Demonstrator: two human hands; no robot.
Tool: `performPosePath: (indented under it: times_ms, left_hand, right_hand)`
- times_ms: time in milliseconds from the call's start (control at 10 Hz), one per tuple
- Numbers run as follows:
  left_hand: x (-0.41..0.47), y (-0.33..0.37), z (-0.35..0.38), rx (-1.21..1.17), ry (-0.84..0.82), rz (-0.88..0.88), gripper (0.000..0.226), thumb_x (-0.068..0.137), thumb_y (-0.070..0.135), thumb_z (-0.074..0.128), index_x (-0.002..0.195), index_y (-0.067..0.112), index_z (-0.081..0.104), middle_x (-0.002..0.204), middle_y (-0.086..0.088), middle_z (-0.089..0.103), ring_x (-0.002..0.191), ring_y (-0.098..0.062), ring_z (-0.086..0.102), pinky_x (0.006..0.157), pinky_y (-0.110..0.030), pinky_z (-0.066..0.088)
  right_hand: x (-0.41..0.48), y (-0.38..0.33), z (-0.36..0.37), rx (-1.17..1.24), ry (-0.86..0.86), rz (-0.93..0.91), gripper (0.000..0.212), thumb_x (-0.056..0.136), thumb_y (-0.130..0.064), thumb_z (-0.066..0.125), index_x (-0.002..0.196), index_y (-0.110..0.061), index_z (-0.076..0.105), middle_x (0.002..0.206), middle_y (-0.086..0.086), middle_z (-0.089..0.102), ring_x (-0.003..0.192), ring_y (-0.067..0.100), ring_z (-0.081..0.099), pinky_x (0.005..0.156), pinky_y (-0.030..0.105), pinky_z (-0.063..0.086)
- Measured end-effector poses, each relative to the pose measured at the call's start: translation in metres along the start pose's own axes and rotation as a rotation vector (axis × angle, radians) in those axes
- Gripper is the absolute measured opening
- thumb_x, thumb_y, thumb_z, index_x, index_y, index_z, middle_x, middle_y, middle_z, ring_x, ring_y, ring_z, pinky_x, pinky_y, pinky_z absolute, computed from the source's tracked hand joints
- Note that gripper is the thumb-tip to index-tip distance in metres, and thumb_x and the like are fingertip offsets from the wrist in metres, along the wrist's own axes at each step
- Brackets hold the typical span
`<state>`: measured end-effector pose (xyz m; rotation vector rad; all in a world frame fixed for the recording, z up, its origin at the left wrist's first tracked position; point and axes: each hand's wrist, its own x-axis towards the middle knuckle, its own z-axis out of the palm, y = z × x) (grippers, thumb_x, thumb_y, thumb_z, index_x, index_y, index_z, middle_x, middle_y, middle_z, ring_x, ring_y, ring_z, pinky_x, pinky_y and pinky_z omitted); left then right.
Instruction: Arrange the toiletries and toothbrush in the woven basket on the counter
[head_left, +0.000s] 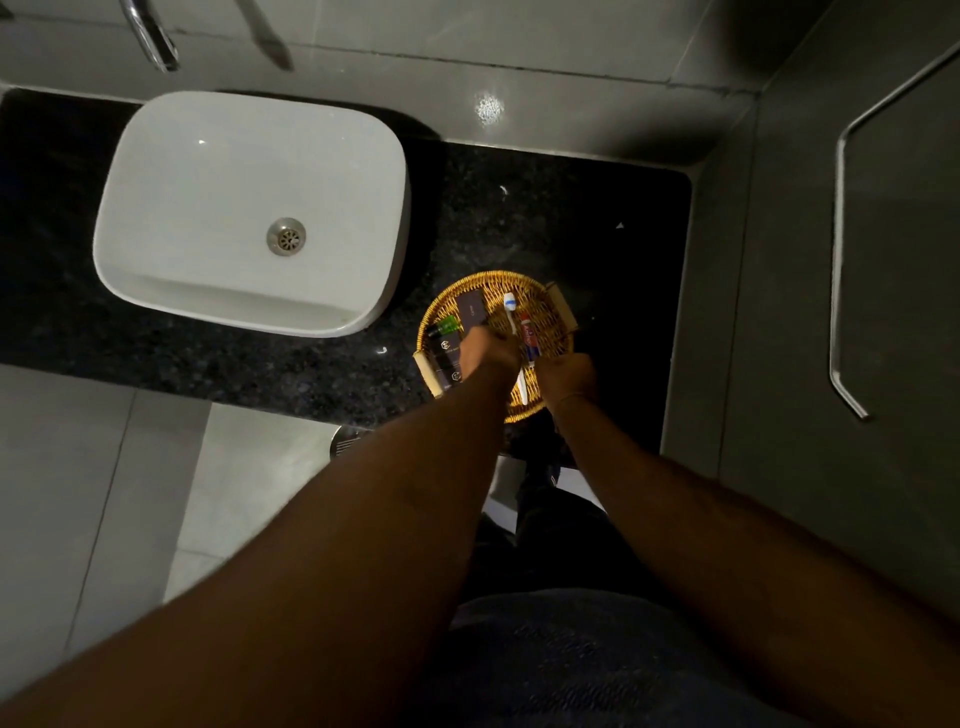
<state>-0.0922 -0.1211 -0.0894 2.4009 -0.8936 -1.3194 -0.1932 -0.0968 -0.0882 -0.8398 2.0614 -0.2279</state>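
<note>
Golden woven basket (545, 312), white toothbrush (511, 312), speckled black counter (519, 218).

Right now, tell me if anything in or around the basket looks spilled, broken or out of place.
Nothing stands out. The woven basket sits flat on the dark counter. The toothbrush, small tube and dark boxes all lie inside it. Both hands, left and right, are over the basket. No spill shows.

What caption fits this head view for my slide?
Both hands, left and right, arrange a toothbrush and toiletries in a woven basket beside the white sink.
</note>
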Motion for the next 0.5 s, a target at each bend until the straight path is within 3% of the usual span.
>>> performPosePath:
  times_ms: [100,200,400,500]
  left_hand:
    - [-0.001,-0.001,-0.002,0.012,-0.007,-0.013,0.024,0.107,0.024,0.066,0.112,0.006,0.081,0.112,-0.014,0.082,0.104,-0.028,0.079,0.097,-0.046,0.067]
    - [0.0,-0.002,-0.001,-0.022,0.005,-0.028,0.025,0.105,0.026,0.069,0.115,0.006,0.079,0.115,-0.014,0.081,0.106,-0.028,0.078,0.099,-0.047,0.066]
    - [-0.015,-0.002,-0.006,0.015,0.063,0.051,0.024,0.11,0.027,0.062,0.121,0.012,0.075,0.116,-0.011,0.08,0.104,-0.026,0.078,0.096,-0.046,0.066]
    - [-0.021,-0.006,-0.016,0.131,0.143,0.167,0.032,0.113,0.038,0.05,0.127,0.018,0.07,0.113,-0.013,0.079,0.103,-0.033,0.078,0.089,-0.044,0.065]
  right_hand:
    - [-0.004,-0.002,-0.003,-0.03,0.001,-0.003,0.046,0.092,-0.042,0.072,0.118,-0.004,0.071,0.112,0.013,0.077,0.104,0.033,0.076,0.072,0.031,0.055]
    - [-0.003,0.0,-0.002,-0.054,0.01,-0.02,0.046,0.092,-0.04,0.072,0.12,-0.003,0.071,0.113,0.013,0.077,0.105,0.033,0.076,0.07,0.028,0.05]
    - [-0.008,-0.001,0.0,-0.092,0.034,-0.087,0.046,0.096,-0.039,0.066,0.12,0.0,0.071,0.114,0.017,0.076,0.106,0.036,0.075,0.081,0.037,0.062]
    - [-0.017,-0.013,0.002,-0.137,0.103,-0.187,0.049,0.1,-0.046,0.058,0.118,-0.003,0.073,0.113,0.017,0.076,0.105,0.034,0.074,0.085,0.038,0.06]
